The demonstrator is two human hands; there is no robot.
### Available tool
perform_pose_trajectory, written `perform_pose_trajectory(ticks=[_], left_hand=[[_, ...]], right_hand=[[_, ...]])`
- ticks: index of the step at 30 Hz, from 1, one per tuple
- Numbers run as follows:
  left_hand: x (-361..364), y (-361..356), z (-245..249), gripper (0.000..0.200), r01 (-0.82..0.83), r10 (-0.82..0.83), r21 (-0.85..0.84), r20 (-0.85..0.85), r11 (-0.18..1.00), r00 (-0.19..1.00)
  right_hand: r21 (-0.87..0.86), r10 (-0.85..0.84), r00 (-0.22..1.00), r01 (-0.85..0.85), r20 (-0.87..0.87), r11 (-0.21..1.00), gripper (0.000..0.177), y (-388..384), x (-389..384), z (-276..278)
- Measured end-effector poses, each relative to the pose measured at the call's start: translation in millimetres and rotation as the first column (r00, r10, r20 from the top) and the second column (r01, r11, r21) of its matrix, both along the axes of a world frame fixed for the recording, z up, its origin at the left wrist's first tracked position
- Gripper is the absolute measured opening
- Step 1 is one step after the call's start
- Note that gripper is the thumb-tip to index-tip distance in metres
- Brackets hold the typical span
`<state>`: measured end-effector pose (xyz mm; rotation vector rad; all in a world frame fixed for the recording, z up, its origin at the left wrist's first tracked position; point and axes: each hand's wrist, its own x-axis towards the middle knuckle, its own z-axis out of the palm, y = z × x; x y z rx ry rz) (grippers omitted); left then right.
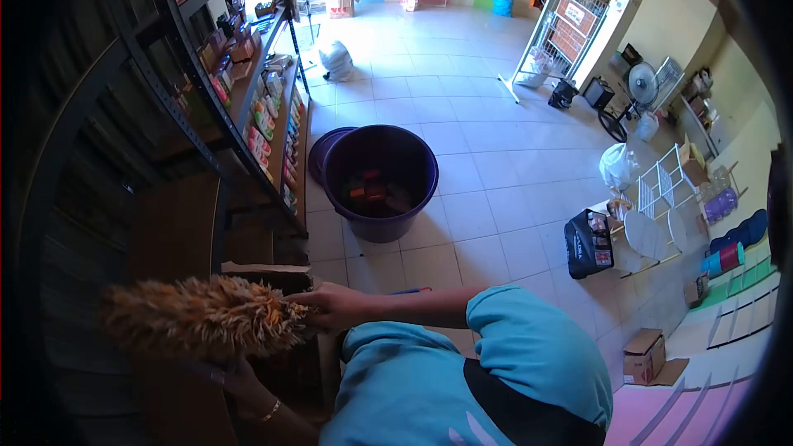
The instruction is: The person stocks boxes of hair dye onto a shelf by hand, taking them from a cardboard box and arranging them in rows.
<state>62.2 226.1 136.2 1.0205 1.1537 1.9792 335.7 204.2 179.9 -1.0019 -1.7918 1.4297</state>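
My right hand (pixel 329 307) is closed round the handle end of a brown feather duster (pixel 206 314). The duster lies level, its fluffy head pointing left across a brown shelf board (pixel 178 223). Below the feathers is my left hand (pixel 239 386), thumb and fingers apart, close to the dark shelf surface; the feathers and shadow partly hide it, and I see nothing in it. An open cardboard box (pixel 268 268) sits just beyond the duster, partly covered by it.
A tall purple bin (pixel 380 227) with a few items inside stands ahead, its lid (pixel 318 157) beside it. Stocked metal shelving (pixel 239 128) runs along the left. To the right are a black bag (pixel 588 244), a white rack (pixel 661 190) and an open carton (pixel 644 355).
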Motion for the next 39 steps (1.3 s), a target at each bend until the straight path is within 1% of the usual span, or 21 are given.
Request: perform_pose_trajectory(ticks=[3,6,7,9,12,13,14,15,16,17,18,19,21,24,27,28,31,34,37,38,39], left_hand=[[-6.9,5.7,-0.4,0.060,-0.042,0.042,0.001,-0.015,0.999,0.999],[-14.8,-5.2,-6.7,0.061,-0.136,0.135,-0.004,-0.056,0.991,0.989],[-20.3,-12.5,-9.0,0.061,-0.157,0.156,-0.008,-0.070,0.988,0.985],[-27.8,-22.3,-15.2,0.061,-0.221,0.220,-0.001,-0.120,0.975,0.968],[-47.8,-36.5,-25.8,0.061,-0.353,0.352,0.047,-0.276,0.934,0.894],[-55.7,-43.4,-30.6,0.062,-0.392,0.390,0.070,-0.350,0.917,0.852],[-62.2,-50.8,-35.7,0.062,-0.383,0.375,0.052,-0.359,0.922,0.855],[-66.1,-56.7,-39.3,0.062,-0.354,0.341,0.022,-0.327,0.935,0.881],[-75.2,-60.9,-43.2,0.060,-0.215,0.202,-0.083,-0.140,0.973,0.969],[-81.7,-64.4,-43.2,0.058,-0.081,0.095,-0.170,0.072,0.982,0.993],[-85.9,-71.2,-44.3,0.057,0.040,0.015,-0.173,0.304,0.984,0.953],[-90.1,-79.9,-45.0,0.055,0.115,-0.044,-0.130,0.455,0.985,0.889],[-95.2,-93.7,-44.4,0.052,0.171,-0.126,-0.029,0.553,0.985,0.823],[-107.9,-106.5,-44.2,0.047,0.196,-0.216,0.100,0.599,0.976,0.771],[-114.5,-114.4,-35.4,0.042,0.193,-0.262,0.179,0.593,0.965,0.762],[-113.4,-114.8,-31.5,0.041,0.170,-0.246,0.183,0.576,0.968,0.780],[-63.9,-113.6,23.2,0.041,0.023,-0.034,0.028,0.548,0.999,0.836],[-54.0,-114.8,53.6,0.043,-0.178,0.206,-0.104,0.496,0.978,0.843],[-75.4,-120.2,34.5,0.028,-0.253,0.239,0.052,0.196,0.966,0.951],[-59.3,-114.7,51.2,0.018,-0.362,0.329,0.050,0.315,0.931,0.890],[-55.1,-114.6,59.9,0.018,-0.360,0.313,0.057,0.384,0.931,0.869]], right_hand=[[0.204,-0.010,0.988,0.042,-0.155,0.978,0.045,9.2,-12.1,-19.0],[0.192,0.109,0.990,-0.092,-0.083,0.977,0.045,6.8,-31.2,-35.4],[0.202,0.124,0.992,-0.118,-0.020,0.972,0.045,8.7,-33.5,-38.5],[0.221,0.149,0.983,-0.171,0.109,0.960,0.045,10.6,-34.5,-18.2],[0.404,0.054,0.969,-0.151,0.242,0.902,0.047,15.2,-44.1,-21.6],[0.422,0.024,0.968,-0.131,0.249,0.897,0.047,18.0,-48.2,-21.4],[0.444,-0.007,0.967,-0.111,0.255,0.889,0.049,19.1,-47.5,-19.2],[0.465,-0.042,0.965,-0.087,0.259,0.881,0.050,22.8,-46.5,-16.4],[0.470,-0.040,0.971,-0.078,0.237,0.879,0.050,28.5,-46.9,-14.4],[0.471,-0.042,0.976,-0.066,0.214,0.880,0.051,34.5,-47.1,-12.7],[0.469,-0.046,0.981,-0.049,0.191,0.882,0.051,39.0,-47.0,-10.6],[0.443,0.033,0.984,-0.107,0.173,0.890,0.050,41.5,-44.5,-7.6],[0.389,0.183,0.973,-0.223,0.138,0.894,0.049,46.3,-38.6,-0.9],[0.492,0.170,0.952,-0.279,0.254,0.825,0.045,43.2,-44.9,9.9],[0.491,0.025,0.959,-0.168,0.284,0.855,0.046,63.2,-60.4,1.2],[0.440,0.011,0.937,-0.175,0.350,0.881,0.048,70.9,-65.4,0.3],[0.553,-0.052,0.913,-0.200,0.406,0.809,0.048,95.9,-91.6,-15.8],[0.553,-0.009,0.866,-0.312,0.500,0.773,0.046,109.1,-128.2,-4.5],[0.676,-0.102,0.849,-0.334,0.518,0.657,0.043,134.8,-179.0,-33.3],[0.638,-0.055,0.824,-0.393,0.564,0.662,0.044,145.1,-193.8,-43.2],[0.595,0.006,0.794,-0.461,0.608,0.659,0.046,155.7,-208.3,-57.2]])
